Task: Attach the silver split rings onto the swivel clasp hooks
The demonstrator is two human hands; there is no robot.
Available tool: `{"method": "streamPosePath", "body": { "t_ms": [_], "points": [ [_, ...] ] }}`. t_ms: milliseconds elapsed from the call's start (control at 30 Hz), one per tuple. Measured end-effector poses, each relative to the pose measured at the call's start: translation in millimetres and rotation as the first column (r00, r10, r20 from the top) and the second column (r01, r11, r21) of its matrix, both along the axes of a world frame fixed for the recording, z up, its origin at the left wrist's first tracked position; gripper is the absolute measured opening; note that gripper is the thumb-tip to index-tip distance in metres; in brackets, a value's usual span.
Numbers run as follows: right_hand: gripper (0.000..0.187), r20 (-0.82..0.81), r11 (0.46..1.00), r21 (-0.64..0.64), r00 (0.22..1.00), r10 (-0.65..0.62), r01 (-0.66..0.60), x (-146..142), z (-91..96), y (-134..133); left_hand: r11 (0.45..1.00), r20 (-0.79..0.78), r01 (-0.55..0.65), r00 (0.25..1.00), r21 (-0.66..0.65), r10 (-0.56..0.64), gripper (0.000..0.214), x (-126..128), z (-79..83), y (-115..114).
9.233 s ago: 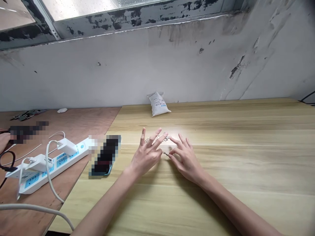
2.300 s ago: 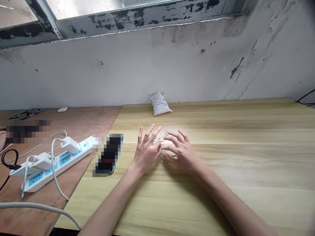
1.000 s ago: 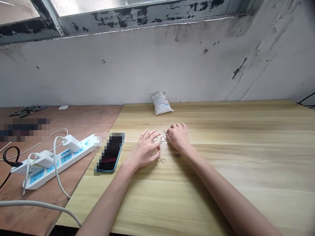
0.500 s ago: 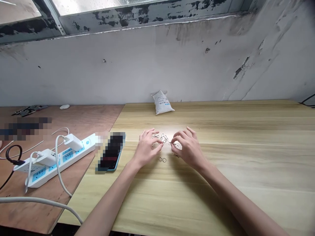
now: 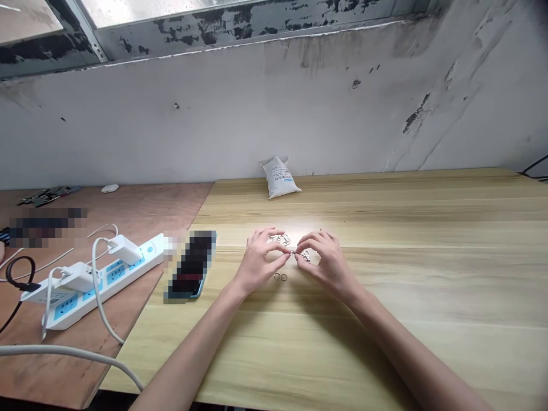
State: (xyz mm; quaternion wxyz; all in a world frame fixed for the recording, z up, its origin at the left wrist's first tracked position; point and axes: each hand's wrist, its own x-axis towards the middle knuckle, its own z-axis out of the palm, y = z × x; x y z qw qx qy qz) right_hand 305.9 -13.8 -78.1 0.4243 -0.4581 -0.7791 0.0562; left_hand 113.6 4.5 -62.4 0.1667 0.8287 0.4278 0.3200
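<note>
My left hand (image 5: 258,261) and my right hand (image 5: 327,262) meet fingertip to fingertip just above the table. Between the two pinches a small metal ring (image 5: 292,252) shows, touched by the thumb and forefinger of each hand. Whether a second small part is caught in the fingers cannot be made out. Behind my left fingers lies a loose pile of small silvery rings (image 5: 286,240), partly covered by that hand. A small metal clasp-like piece (image 5: 307,255) shows through the loop of my right fingers. Nearer to me, two separate rings (image 5: 283,277) lie side by side on the wood.
On the left edge of the wooden table (image 5: 385,342) lies a phone (image 5: 199,288). A power strip (image 5: 145,257) with plugs and white cables sits on the reddish board (image 5: 180,200). A white plastic packet (image 5: 280,178) stands by the wall.
My hands have come together; the left moved right and its fingertips now touch the small ring at the right fingertips. The view has shifted slightly.
</note>
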Motion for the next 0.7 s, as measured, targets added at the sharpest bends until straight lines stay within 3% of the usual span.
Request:
{"method": "streamPosePath", "body": {
  "t_ms": [200,367,533,633,700],
  "points": [
    [0.009,0.264,0.969,0.247,0.961,-0.081,0.014,0.3,0.6,-0.1,0.993,-0.044,-0.076,0.996,0.090,0.080,0.007,0.3,0.9,-0.4],
    [0.011,0.332,0.932,0.361,0.939,-0.093,-0.036,-4.2,0.8,-3.4,0.982,-0.075,-0.095,0.991,0.163,0.109,0.008,-0.6,0.2,-0.7],
    [0.010,0.283,0.953,0.294,0.959,-0.017,-0.070,-1.6,-2.2,-2.6,0.965,-0.077,-0.104,0.989,0.240,0.126,0.009,-1.8,0.9,-1.9],
    [0.006,0.170,0.983,0.181,0.985,-0.035,0.004,2.0,-3.2,0.0,0.953,-0.068,-0.101,0.990,0.285,0.126,0.008,-1.4,2.1,-3.2],
    [0.016,0.141,0.996,0.086,0.990,-0.015,0.003,2.4,-4.8,1.6,0.949,-0.069,-0.091,0.991,0.301,0.117,0.008,-0.4,2.7,-4.4]
  ]
}}
